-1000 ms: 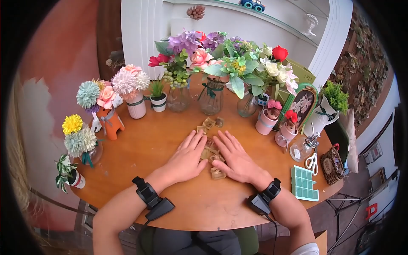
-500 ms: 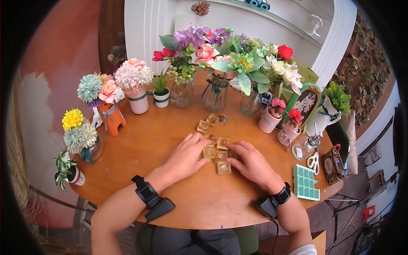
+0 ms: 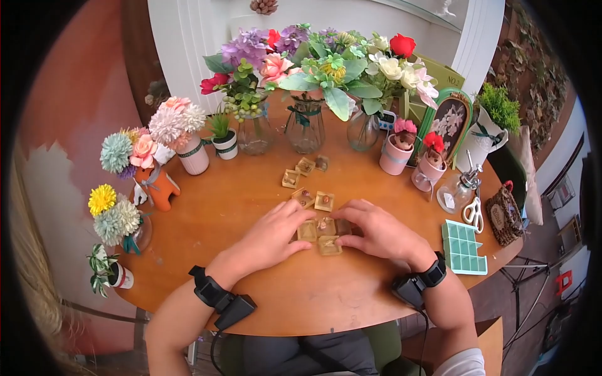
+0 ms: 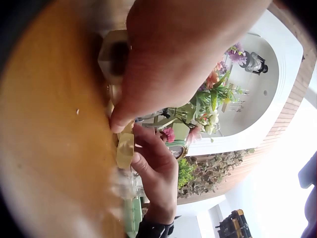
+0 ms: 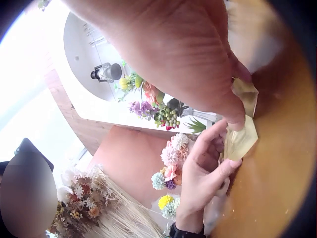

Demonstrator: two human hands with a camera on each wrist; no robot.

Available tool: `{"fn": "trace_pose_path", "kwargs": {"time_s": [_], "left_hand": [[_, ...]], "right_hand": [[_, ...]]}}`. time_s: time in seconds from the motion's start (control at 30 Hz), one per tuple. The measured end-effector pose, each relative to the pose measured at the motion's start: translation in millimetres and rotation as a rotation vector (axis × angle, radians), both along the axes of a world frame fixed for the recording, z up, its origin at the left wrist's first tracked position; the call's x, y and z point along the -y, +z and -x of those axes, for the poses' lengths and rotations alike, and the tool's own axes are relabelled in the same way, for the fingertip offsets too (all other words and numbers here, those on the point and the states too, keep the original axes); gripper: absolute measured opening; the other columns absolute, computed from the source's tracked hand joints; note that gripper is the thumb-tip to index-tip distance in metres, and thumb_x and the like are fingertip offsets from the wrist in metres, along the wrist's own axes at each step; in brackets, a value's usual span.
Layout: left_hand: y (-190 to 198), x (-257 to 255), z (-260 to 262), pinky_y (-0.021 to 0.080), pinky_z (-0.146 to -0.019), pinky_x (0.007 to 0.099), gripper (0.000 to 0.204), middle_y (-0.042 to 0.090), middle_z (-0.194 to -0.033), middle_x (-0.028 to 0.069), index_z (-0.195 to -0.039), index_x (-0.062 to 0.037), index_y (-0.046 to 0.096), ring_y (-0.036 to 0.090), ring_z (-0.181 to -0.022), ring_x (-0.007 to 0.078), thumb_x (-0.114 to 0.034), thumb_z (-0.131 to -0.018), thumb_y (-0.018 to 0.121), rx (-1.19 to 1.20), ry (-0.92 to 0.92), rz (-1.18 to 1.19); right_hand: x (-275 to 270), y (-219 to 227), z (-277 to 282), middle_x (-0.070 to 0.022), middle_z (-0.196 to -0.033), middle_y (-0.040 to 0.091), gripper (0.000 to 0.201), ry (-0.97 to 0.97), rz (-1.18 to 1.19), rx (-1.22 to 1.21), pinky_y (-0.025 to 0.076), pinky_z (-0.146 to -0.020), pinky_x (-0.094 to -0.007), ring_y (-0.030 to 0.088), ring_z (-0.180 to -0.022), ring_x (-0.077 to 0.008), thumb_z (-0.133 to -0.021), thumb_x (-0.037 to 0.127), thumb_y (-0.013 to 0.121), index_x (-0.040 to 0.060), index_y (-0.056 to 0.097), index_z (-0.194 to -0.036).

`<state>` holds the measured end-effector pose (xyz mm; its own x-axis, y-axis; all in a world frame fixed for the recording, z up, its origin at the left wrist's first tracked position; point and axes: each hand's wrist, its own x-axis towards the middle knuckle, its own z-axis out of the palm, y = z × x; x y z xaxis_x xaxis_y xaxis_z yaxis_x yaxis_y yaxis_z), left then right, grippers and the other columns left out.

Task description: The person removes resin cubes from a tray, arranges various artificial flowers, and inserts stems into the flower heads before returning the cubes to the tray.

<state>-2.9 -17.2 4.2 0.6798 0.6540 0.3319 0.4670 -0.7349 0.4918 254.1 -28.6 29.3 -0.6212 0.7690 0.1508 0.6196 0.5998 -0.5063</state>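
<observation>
Several small clear amber resin blocks lie on the wooden table (image 3: 282, 301), some with small dark or pinkish things inside. My left hand (image 3: 266, 235) rests at the left of the near cluster, thumb and forefinger loosely bent at the sides of a plain yellowish block (image 3: 307, 230). From the right, my right hand (image 3: 382, 233) faces it with bent fingers; its thumb touches the nearest block (image 3: 329, 245). Another block (image 3: 325, 225) sits between the hands, and one (image 3: 342, 227) is partly hidden under the right fingers. Beyond the fingertips lies a block with a reddish centre (image 3: 324, 200).
Farther back lie more loose blocks (image 3: 290, 178). Glass vases (image 3: 305, 131) of artificial flowers line the rear. Small potted plants and an orange animal planter (image 3: 162, 188) stand left. At right are pink pots (image 3: 395, 156), a spray bottle (image 3: 453, 193), scissors (image 3: 474, 215), a mint compartment tray (image 3: 464, 247) and a woven basket (image 3: 505, 210).
Both hands lay flat over the blocks, then drew apart and bent their fingers at the cluster's sides. The yellowish block has shifted toward the person, and the reddish-centred block now stands apart from the near group.
</observation>
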Motion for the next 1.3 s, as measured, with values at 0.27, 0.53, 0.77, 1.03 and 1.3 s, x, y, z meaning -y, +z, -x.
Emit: {"fn": "trace_pose_path", "kwargs": {"time_s": [0.27,0.53,0.77,1.03,1.3], "left_hand": [[4,0,5,0.045,-0.094,0.0404,0.046,0.055,-0.109,0.0123,-0.121,-0.0043,0.059,0.052,-0.107,0.0318,-0.022,-0.082,0.077,-0.11,0.036,0.015],[5,-1,9,0.046,-0.09,0.0391,0.047,0.055,-0.104,0.0126,-0.113,-0.0019,0.061,0.054,-0.103,0.0316,-0.027,-0.078,0.081,-0.133,0.072,0.002],[-2,5,-3,0.046,-0.087,0.0375,0.043,0.057,-0.099,0.0115,-0.112,-0.0031,0.064,0.055,-0.096,0.0303,-0.023,-0.078,0.081,-0.022,0.124,-0.016],[-5,3,-6,0.046,-0.087,0.0383,0.04,0.06,-0.102,0.0106,-0.111,-0.0037,0.066,0.056,-0.096,0.0293,-0.021,-0.078,0.08,-0.004,0.107,-0.03],[0,0,-1,0.046,-0.087,0.0384,0.037,0.061,-0.1,0.0103,-0.107,-0.0036,0.068,0.056,-0.096,0.0294,-0.021,-0.078,0.081,0.009,0.126,0.005]], "right_hand": [[3,-6,4,-0.0174,-0.103,0.061,0.032,-0.025,-0.048,-0.056,0.048,-0.088,-0.043,0.057,-0.099,-0.0358,-0.088,0.022,0.071,0.0006,0.061,-0.109],[4,-17,13,-0.0161,-0.098,0.062,0.032,-0.016,-0.122,-0.1,0.049,-0.086,-0.043,0.058,-0.096,-0.036,-0.088,0.02,0.07,0.001,0.06,-0.111],[4,-17,18,-0.0135,-0.091,0.062,0.033,-0.024,0.005,-0.151,0.049,-0.082,-0.0421,0.059,-0.091,-0.0328,-0.086,0.017,0.072,0.0015,0.06,-0.113],[3,-21,20,-0.0127,-0.089,0.062,0.037,-0.038,0.011,-0.173,0.05,-0.08,-0.041,0.06,-0.09,-0.0319,-0.086,0.021,0.074,0.0014,0.061,-0.115],[-3,0,-11,-0.0114,-0.103,0.059,0.056,-0.047,0.074,0.049,0.051,-0.084,-0.0368,0.058,-0.096,-0.0275,-0.08,0.034,0.081,0.003,0.058,-0.121]]}}
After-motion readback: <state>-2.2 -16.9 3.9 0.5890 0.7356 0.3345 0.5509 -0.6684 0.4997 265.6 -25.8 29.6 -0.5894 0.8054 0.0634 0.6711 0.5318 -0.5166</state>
